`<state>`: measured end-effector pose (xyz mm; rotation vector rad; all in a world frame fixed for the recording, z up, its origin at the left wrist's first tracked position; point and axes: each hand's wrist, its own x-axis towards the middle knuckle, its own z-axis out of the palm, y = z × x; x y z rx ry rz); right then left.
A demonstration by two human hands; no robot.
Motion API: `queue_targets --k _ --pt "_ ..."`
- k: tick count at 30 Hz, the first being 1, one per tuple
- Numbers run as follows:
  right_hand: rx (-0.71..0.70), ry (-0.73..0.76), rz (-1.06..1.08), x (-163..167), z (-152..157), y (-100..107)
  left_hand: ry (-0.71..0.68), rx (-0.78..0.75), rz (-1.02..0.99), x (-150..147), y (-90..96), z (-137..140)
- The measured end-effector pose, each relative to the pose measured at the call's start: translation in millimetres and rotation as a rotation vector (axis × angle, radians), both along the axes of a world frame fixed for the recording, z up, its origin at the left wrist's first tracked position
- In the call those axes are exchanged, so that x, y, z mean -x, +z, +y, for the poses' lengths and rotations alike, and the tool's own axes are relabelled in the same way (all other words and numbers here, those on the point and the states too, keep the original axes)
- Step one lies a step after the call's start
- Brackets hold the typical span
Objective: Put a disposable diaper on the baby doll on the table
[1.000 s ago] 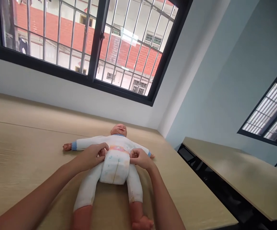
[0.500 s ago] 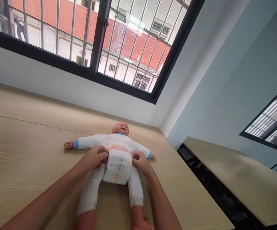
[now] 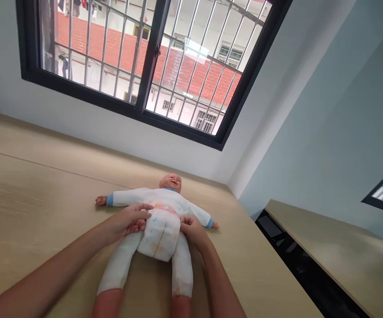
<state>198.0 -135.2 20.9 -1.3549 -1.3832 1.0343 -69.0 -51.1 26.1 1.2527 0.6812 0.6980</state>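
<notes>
A baby doll (image 3: 130,196) in a white top with blue cuffs and white leggings lies on its back, arms spread, legs toward me. A white diaper (image 3: 160,234) with a line down its front covers its hips. At the diaper's upper left corner is my left hand (image 3: 130,223), thumb and forefinger apart, the forefinger reaching over the doll's belly. My right hand (image 3: 194,229) pinches the diaper's upper right edge, its fingertips pressed together. What lies beneath the diaper's front is hidden.
The doll lies on a light wooden table (image 3: 39,221) pushed against the wall. A barred window (image 3: 141,112) with a dark frame is above it. To the right, beyond a gap, stands a second wooden table (image 3: 327,238) with a dark open compartment below its top.
My left thumb and forefinger have come apart from their pinch at the diaper's edge. My right hand keeps its grip. The view has shifted a little, so the window appears lower and farther right.
</notes>
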Motion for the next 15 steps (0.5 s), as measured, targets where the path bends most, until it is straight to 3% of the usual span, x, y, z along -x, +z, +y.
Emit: queue_targets --k 3,7,12,15 --pt "-0.071 -0.021 -0.094 4.4 2.5 -2.3 0.000 -0.066 0.097 -3.5 -3.8 -1.9" --pt "-0.146 -0.064 -0.213 7.5 6.4 -5.7 0.058 -0.289 0.216 -9.0 -9.6 -5.8" --pt "-0.253 -0.127 -0.301 10.5 4.9 -4.8 0.128 -0.393 0.254 -16.2 -13.6 -16.8" --pt "-0.359 -0.157 -0.462 10.8 1.1 -1.2 0.187 -0.466 0.264 -21.2 -14.7 -21.6"
